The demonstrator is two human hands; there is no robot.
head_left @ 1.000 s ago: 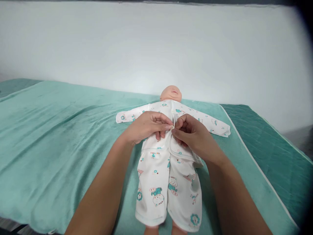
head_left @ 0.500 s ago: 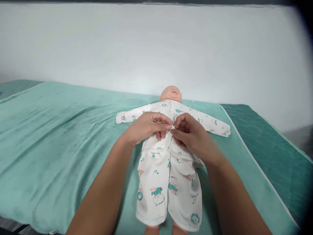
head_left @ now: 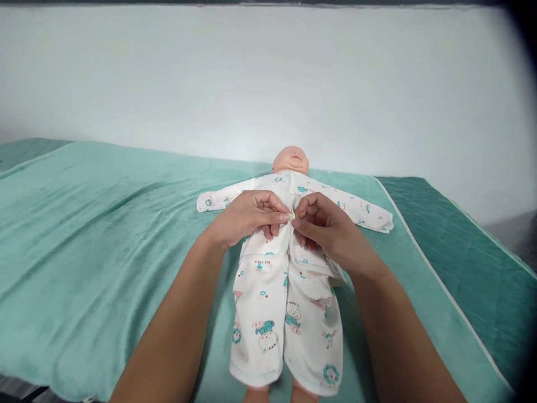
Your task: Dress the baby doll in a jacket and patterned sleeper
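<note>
A baby doll (head_left: 290,159) lies on its back, dressed in a white printed shirt (head_left: 268,183) and matching trousers (head_left: 258,296). At the shirt's front opening, my left hand (head_left: 258,215) pinches a small pale button between thumb and forefinger. Close against it, my right hand (head_left: 316,219) grips the other front edge of the shirt, thumb and fingers pressed together. The fingertips of both hands nearly touch over the belly and partly hide the button. The doll's sleeves stretch out to both sides, and its feet run out of view at the bottom.
A light green blanket (head_left: 104,240) with some folds covers the bed under the doll. To the right, past its white edge, a darker green quilted cover (head_left: 453,240) shows. Behind the bed stands a pale wall (head_left: 251,78).
The view has shifted slightly, so the doll appears a little further left. Both hands stay at the same spot on the shirt front, with only small finger movement.
</note>
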